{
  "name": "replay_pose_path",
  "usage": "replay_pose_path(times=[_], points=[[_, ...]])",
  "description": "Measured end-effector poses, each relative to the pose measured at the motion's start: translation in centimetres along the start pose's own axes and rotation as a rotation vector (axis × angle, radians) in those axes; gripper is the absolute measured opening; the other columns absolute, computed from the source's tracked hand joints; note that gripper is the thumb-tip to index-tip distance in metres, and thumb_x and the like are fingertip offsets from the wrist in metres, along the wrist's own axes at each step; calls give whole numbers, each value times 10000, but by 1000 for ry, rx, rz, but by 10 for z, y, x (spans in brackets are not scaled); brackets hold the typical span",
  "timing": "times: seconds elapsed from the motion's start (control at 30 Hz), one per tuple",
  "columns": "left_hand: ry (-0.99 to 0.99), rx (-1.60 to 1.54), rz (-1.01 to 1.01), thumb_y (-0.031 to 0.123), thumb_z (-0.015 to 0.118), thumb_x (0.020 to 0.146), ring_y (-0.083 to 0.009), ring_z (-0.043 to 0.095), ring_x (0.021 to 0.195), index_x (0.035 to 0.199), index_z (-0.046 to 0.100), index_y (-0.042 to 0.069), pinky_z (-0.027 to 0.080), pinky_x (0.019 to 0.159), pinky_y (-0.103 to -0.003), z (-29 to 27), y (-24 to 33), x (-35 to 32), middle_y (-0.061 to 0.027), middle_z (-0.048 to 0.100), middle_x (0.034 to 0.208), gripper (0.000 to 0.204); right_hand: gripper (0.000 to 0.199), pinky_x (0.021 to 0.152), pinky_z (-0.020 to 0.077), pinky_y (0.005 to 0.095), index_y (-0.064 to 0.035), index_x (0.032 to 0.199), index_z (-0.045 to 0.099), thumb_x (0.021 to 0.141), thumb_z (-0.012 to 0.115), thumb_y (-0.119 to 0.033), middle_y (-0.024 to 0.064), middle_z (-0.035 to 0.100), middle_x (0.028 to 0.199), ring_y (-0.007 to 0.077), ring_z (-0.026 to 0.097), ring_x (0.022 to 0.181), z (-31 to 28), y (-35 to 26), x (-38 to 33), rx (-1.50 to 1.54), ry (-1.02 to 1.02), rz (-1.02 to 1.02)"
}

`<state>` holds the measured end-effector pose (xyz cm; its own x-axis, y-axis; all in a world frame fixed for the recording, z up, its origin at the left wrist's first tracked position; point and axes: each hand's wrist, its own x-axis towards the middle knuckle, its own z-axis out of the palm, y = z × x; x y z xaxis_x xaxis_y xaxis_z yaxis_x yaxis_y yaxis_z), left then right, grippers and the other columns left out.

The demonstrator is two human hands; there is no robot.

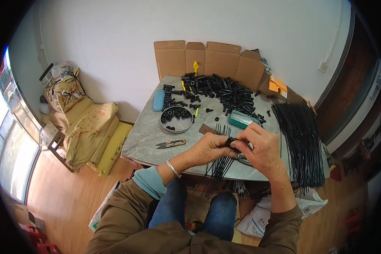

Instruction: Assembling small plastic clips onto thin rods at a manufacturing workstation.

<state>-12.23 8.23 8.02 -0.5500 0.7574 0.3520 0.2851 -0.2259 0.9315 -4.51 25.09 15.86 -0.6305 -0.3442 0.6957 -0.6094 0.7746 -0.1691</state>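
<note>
Over the table's front edge, my left hand [211, 149] is closed around a loose bundle of thin black strips [219, 172], whose ends fan out above and below it. Close beside it, my right hand [261, 146] has its thumb and fingers pinched against a small dark part at the bundle; what exactly lies in that pinch is hidden by the fingers. Partly covered behind my hands is a metal tool [243, 158] on the tabletop. To the left lie thread snips [171, 144] with an orange-brown handle. A larger spread of long black strips [298, 144] lies along the right edge.
The grey table [142, 142] carries a heap of black bolt-like parts [224, 91], a round metal tin [177, 129] with small black rings, a blue case [158, 100] and a green box [241, 122]. Cardboard [222, 59] stands behind. Yellow sacks [89, 135] are piled left; a white sack [258, 220] sits below.
</note>
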Motion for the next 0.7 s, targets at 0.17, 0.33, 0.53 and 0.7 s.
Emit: replay_pose_path(times=[0.17,0.33,0.53,0.7], points=[[-42,58,-9,91,644,893,-36,560,903,1088,648,12,488,820,-229,-2,0,0,9,674,952,210,167,482,448,283,-25,761,615,721,768,-81,57,569,702,168,581,544,12,-2,-7,147,60,134],[-51,28,-8,134,655,891,-38,558,912,1120,641,22,484,815,-235,-1,0,0,-2,681,945,256,202,494,460,280,-26,773,603,716,779,-105,61,561,701,164,577,549,5,1,1,6,0,40],[-18,109,33,186,655,894,-53,561,916,1105,633,11,486,800,-245,5,4,2,-14,678,983,275,249,491,458,296,-63,820,603,714,783,-197,47,569,728,195,587,562,16,3,-4,66,68,11],[4,110,117,196,657,895,-41,564,864,1072,637,8,495,761,-258,3,-16,0,-32,694,884,259,240,479,448,324,-86,830,606,741,759,-247,34,568,726,225,592,572,24,-3,7,-18,127,-99]])
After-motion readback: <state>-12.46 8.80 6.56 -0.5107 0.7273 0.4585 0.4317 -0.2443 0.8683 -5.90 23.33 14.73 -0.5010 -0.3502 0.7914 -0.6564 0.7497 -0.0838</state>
